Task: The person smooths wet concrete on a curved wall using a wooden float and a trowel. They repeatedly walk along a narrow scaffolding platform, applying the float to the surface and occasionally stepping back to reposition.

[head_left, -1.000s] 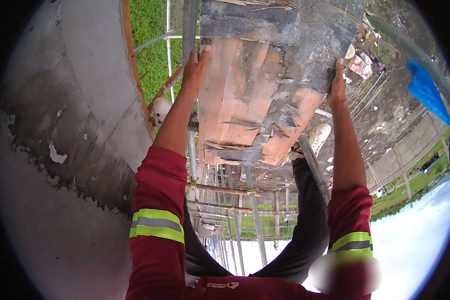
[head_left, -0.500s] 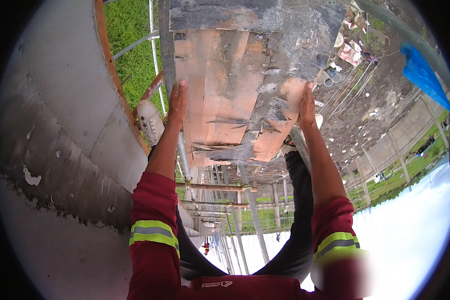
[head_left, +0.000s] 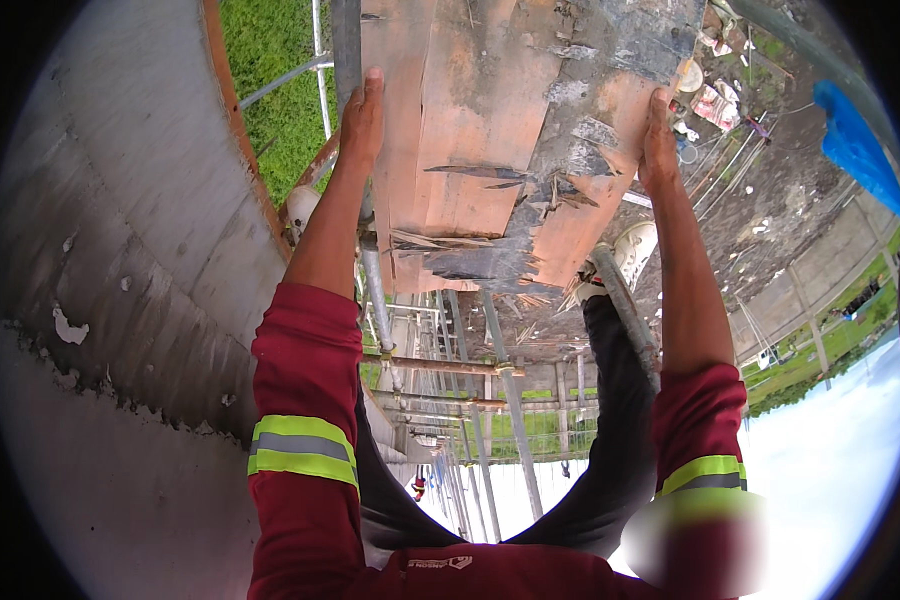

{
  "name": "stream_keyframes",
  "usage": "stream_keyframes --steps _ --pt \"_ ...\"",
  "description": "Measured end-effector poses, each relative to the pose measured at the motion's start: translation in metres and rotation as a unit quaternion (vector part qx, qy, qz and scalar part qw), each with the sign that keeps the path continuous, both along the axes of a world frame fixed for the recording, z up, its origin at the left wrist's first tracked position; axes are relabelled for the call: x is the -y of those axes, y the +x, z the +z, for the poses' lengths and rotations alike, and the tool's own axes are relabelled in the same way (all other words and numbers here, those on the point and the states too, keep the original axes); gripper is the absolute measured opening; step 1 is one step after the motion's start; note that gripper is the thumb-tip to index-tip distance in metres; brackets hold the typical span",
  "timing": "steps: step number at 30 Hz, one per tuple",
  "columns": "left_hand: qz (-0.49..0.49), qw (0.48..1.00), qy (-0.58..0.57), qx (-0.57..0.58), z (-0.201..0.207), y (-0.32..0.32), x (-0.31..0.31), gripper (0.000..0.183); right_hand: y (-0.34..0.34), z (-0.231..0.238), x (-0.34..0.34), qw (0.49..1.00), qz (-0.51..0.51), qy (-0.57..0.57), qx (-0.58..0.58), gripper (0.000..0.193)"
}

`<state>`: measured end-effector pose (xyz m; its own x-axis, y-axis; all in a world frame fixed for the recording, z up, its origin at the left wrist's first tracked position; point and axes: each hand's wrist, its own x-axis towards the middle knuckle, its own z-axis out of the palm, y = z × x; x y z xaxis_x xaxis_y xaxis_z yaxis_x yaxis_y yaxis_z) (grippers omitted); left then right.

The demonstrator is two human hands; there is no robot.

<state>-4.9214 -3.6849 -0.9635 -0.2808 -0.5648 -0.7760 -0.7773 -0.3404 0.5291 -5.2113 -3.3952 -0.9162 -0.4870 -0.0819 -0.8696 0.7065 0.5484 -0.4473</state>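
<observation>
A worn plywood sheet [head_left: 470, 110] stretches away in front of me, its top veneer peeling and its near end splintered. My left hand [head_left: 363, 125] grips its left edge, with the fingers partly hidden at the board's side. Opposite it, my right hand [head_left: 657, 145] is closed on the right edge, and the fingertips there are mostly out of sight. Both arms reach forward in dark red sleeves with reflective bands. The sheet's far end runs out of the picture at the top.
Scaffold pipes [head_left: 510, 400] run below and between my legs, with a thick tube [head_left: 625, 310] by my right foot. A grey concrete wall [head_left: 120, 220] rises on the left. Far below lies muddy ground [head_left: 760, 220] with debris. A blue sheet [head_left: 858, 150] hangs at the right.
The plywood sheet has moved away from me and slightly to the right. Both hands have gone forward with it, still on its two edges, and my arms reach farther out.
</observation>
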Motion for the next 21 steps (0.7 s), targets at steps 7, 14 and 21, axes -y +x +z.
stream_keyframes --steps 7,14,21 --pt "-0.018 0.999 -0.009 0.027 -0.001 -0.002 0.003 0.106 0.011 0.221 -0.118 0.805 0.547 0.226 -0.033 0.074" --pt "-0.007 0.999 -0.013 0.030 -0.002 -0.001 -0.001 0.106 0.051 0.504 -0.264 0.761 0.143 0.383 0.503 0.064" --pt "-0.031 0.987 -0.062 0.146 0.023 -0.020 -0.002 0.099 0.068 0.528 -0.304 0.805 0.192 0.407 0.386 0.027"
